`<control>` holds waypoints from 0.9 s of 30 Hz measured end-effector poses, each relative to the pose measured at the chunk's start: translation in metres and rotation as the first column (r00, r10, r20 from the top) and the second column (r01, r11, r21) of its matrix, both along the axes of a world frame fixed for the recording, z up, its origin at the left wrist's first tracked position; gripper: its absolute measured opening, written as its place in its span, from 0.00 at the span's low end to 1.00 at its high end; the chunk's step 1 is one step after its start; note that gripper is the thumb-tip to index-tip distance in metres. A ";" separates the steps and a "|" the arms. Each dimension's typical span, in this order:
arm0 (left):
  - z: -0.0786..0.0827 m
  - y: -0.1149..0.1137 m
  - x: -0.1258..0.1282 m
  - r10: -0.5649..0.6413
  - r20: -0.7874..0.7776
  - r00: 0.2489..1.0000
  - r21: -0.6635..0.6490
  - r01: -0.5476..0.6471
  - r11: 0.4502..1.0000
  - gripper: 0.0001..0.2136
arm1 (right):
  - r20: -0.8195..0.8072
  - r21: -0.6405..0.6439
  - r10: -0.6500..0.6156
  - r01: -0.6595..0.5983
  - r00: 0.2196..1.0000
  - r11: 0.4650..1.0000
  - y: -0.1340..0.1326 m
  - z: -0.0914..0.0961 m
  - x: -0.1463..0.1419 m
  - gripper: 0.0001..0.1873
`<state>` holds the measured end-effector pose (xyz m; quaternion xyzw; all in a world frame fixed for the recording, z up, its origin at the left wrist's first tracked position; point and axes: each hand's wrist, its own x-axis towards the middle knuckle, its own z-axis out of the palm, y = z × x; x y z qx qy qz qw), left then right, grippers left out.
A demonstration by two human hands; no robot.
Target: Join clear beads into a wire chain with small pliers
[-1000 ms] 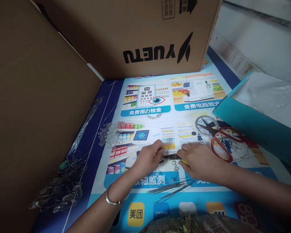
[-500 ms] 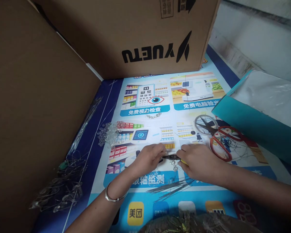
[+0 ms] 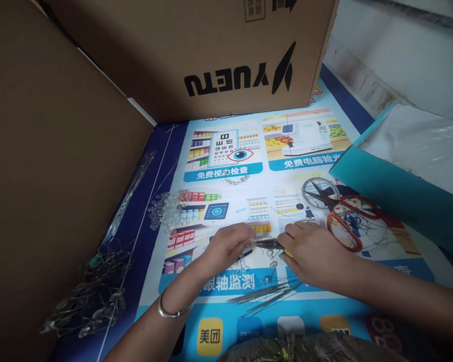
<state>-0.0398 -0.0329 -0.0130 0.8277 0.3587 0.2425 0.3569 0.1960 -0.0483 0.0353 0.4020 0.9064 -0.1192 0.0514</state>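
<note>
Near the middle of the printed sheet, my right hand (image 3: 313, 251) is closed around small pliers with yellow handles; their dark jaws (image 3: 266, 244) point left. My left hand (image 3: 226, 247) pinches at the jaw tips, on what looks like the end of a thin wire, mostly hidden by the fingers. Clear beads (image 3: 274, 264) hang on thin wire just below the jaws. Cut straight wires (image 3: 262, 296) lie on the sheet nearer to me. Left of my left hand is a pile of clear beads (image 3: 168, 208).
Red-handled scissors (image 3: 334, 207) lie over a round clear dish and wire scraps on the right. A teal box (image 3: 400, 186) stands beyond them. Cardboard (image 3: 230, 55) walls off the back and left. Beaded wire pieces (image 3: 98, 286) and long wires (image 3: 130, 196) lie at left.
The view has shifted slightly. Both hands stay together at the pliers' jaws, with only small movement, and the pliers show a little more between them.
</note>
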 end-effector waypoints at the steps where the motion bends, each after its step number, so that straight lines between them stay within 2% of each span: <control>1: 0.000 0.000 0.000 -0.005 0.012 1.000 0.007 0.005 1.000 0.06 | -0.005 0.006 0.000 0.001 1.000 1.000 0.000 0.000 0.000 0.10; 5: 0.002 0.002 -0.001 -0.026 0.081 0.996 0.008 0.026 1.000 0.06 | -0.028 0.029 0.015 -0.014 0.999 0.999 0.002 0.000 0.001 0.09; 10: 0.004 0.005 -0.004 -0.085 0.113 0.990 0.047 0.080 0.996 0.07 | -0.031 0.131 0.059 -0.054 0.998 0.990 0.004 -0.005 0.005 0.08; 18: 0.007 0.002 -0.007 -0.129 -0.057 0.990 0.268 0.140 0.953 0.10 | -0.035 0.208 0.116 -0.106 0.993 0.972 0.007 -0.006 0.010 0.11; 27: 0.013 -0.003 -0.004 -0.084 -0.140 0.987 0.480 0.142 0.866 0.09 | -0.055 0.270 0.188 -0.166 0.981 0.948 0.015 0.002 0.021 0.13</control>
